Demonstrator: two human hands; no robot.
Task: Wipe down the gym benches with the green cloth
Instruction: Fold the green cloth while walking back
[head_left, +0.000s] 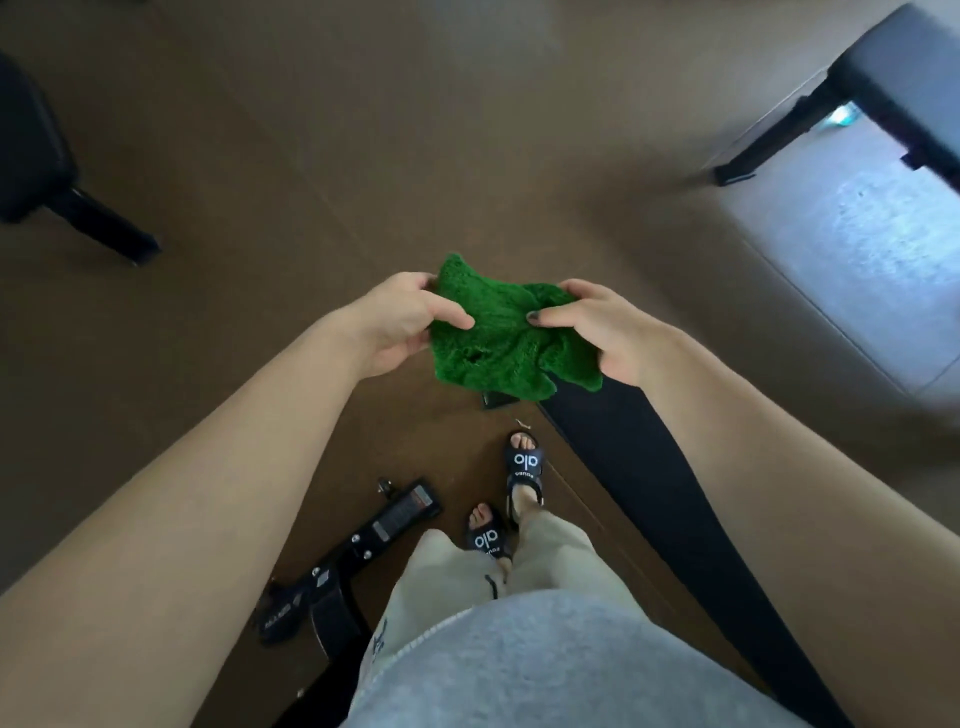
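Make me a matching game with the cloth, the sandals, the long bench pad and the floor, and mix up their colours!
Things:
1. cloth
2. sandals
3. floor
4. trousers

Colours:
A. brown
B. green
C. beige
D. black with white letters

The long bench pad is black too, so I swapped it for the trousers. The left hand and right hand both pinch the cloth.

Pairs: 1-B, 2-D, 3-A, 4-C
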